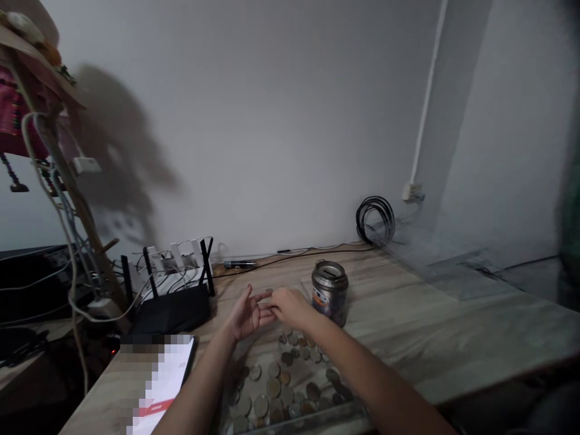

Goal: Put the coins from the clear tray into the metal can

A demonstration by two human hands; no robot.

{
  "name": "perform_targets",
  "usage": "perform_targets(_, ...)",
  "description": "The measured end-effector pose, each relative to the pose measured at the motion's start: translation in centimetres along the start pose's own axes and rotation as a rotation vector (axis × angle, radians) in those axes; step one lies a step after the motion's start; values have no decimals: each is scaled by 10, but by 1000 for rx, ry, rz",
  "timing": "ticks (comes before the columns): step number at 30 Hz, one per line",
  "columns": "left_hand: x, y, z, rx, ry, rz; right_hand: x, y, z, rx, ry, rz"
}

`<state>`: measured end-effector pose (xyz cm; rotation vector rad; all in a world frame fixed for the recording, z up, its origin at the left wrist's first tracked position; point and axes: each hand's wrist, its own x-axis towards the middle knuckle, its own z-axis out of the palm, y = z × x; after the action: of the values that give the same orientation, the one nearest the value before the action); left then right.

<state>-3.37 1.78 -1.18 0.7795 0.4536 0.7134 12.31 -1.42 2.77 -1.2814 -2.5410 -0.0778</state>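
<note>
This looks like a home. A flower-trimmed hat [38,45] hangs near a wood-grain counter [399,314] bearing a router [170,311].

Dull silver, brassy yellow and dark brown mark the coins [273,387], while the tin [333,287] shows pewter grey with a label [321,298] in orange, white and blue. The table [399,314] is pale brown, streaked with grey wood grain, and the wall [272,133] grey. One router [172,311] is black, a second router [167,282] white; the cable [388,219] is black, the pipe [428,90] white. A screen [176,365] shows white with a red band [161,406]. At left, a pinkish-tan hat [34,57] bears orange, white and green trim [51,54], the cloth [12,112] is hot pink, and the pole [86,211] is brown.
</note>
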Motion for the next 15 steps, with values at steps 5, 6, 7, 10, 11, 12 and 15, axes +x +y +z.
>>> perform_targets(5, 7, -5, -6, 118, 127, -17, -16, 27, -42, -4, 520, 215)
perform_targets(6, 8, -6, -8, 142, 168, -22, -21, 36, -52, -18, 608, 325)
perform_targets(7, 9, -7, -9, 160, 214, -21, -27, 46, -61, -51, 655, 461)
perform_targets(10, 11, -6, -12, 181, 372, 25, -39, 73, -76, -101, 563, 765)
perform_targets(11, 10, -5, -12, 184, 422, 50, -42, 79, -78, -86, 509, 813)
perform_targets(12, 10, -4, -12, 186, 463, 77, -43, 84, -78, -66, 467, 838)
perform_targets(15, 9, -2, -13, 206, 565, 144, -43, 88, -76, -55, 429, 859)
